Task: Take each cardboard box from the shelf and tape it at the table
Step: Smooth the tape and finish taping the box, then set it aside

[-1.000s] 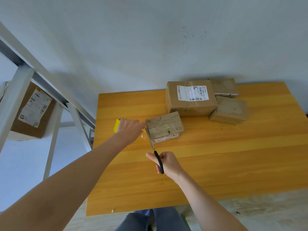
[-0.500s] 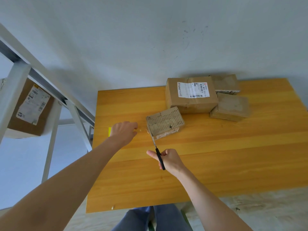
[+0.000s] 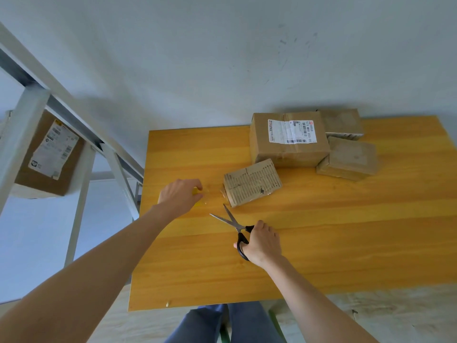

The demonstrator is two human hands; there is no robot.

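The small cardboard box (image 3: 252,185) lies on the wooden table (image 3: 346,231), just right of the left hand (image 3: 179,196), which curls over a yellow tape roll (image 3: 196,193). The right hand (image 3: 263,242) grips black-handled scissors (image 3: 231,222), the blades open, near the box. A bigger labelled box (image 3: 289,149) stands behind it.

Tape roll (image 3: 197,192) mostly hidden under left hand (image 3: 179,197)

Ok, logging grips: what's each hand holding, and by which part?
Right hand grips the scissors by their black handles. Left hand holds the yellow tape roll, curled over it.
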